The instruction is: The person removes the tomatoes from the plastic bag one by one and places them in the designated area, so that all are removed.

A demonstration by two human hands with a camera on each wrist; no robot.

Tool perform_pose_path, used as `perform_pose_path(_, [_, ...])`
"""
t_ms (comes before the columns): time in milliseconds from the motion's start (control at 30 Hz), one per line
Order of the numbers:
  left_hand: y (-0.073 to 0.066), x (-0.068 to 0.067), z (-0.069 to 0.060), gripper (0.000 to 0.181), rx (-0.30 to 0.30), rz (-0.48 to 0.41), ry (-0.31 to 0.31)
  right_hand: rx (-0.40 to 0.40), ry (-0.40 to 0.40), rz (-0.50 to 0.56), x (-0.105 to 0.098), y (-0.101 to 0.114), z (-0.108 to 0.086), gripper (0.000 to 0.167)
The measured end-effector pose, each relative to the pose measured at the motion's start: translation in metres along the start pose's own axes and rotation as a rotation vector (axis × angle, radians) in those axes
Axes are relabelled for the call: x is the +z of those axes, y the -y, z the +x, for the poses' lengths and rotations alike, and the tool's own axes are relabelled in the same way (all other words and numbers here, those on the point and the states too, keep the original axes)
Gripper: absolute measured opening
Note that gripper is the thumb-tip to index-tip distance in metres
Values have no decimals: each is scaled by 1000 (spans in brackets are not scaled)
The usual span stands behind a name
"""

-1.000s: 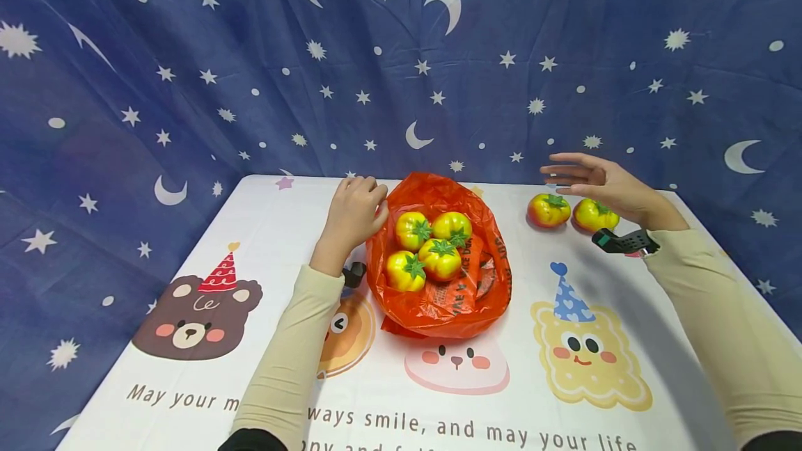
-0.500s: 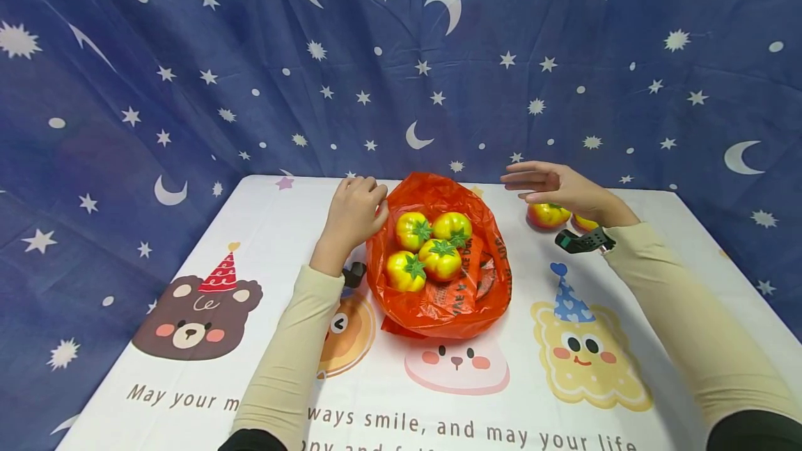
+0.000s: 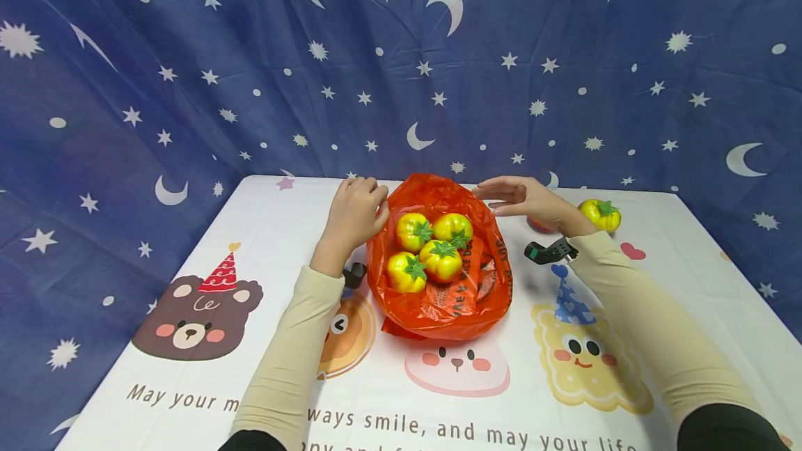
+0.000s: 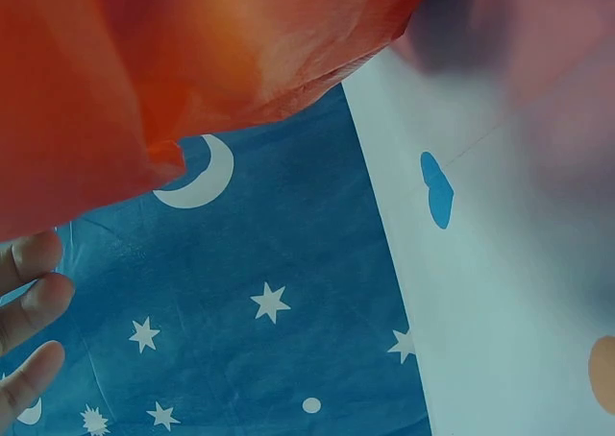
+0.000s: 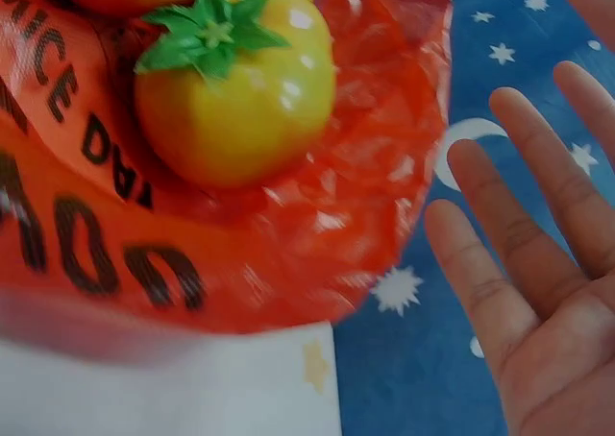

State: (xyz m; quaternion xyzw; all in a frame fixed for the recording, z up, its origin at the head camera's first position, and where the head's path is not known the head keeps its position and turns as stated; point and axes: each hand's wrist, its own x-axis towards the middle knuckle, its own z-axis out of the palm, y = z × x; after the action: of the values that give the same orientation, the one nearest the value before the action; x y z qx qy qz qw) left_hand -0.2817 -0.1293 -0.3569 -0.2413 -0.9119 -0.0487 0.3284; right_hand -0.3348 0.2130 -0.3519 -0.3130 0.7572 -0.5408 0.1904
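A dark blue curtain [image 3: 401, 40] printed with moons and stars hangs behind a white worktop [image 3: 282, 228]. On the worktop stands a red plastic bag [image 3: 432, 326], its mouth spread wide toward the head camera. The person's hands flank it. The right grip [image 3: 526, 197] has its fingers stretched out and spread, holding nothing, just beside the rim on the right; whether a fingertip touches the film, I cannot tell. The left grip [image 3: 356, 207] is at the left rim with fingers bent; its thumb and index are hidden in the left wrist view, so whether it pinches the film cannot be told. Working this thin rim well likely calls for a light pinch on opposite sides, both hands level and drawing evenly, so the wall neither tears nor tips. Four yellow-red tomatoes [image 3: 441, 262] lie clustered inside, left of centre; fingers should stay clear of them. Outside, one yellow tomato [image 3: 600, 214] rests on the worktop beyond the right wrist, and a red one [image 3: 540, 225] is mostly hidden behind that hand.
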Motion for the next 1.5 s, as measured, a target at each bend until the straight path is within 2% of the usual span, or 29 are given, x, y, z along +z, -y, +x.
perform_pose_path(300, [-1,-2,0,11,-3,3,7,64,-24,3,21,-4,12,49])
perform_pose_path(733, [-2,-3,0,12,-2,6,13,29,-54,12,38,-24,17,49])
perform_pose_path(1067, [0,-1,0,12,-5,11,12,19,-29,-26,43,-34,18,41])
perform_pose_path(1500, [0,-2,0,11,-4,1,14,28,-22,-119,45,-40,22,48])
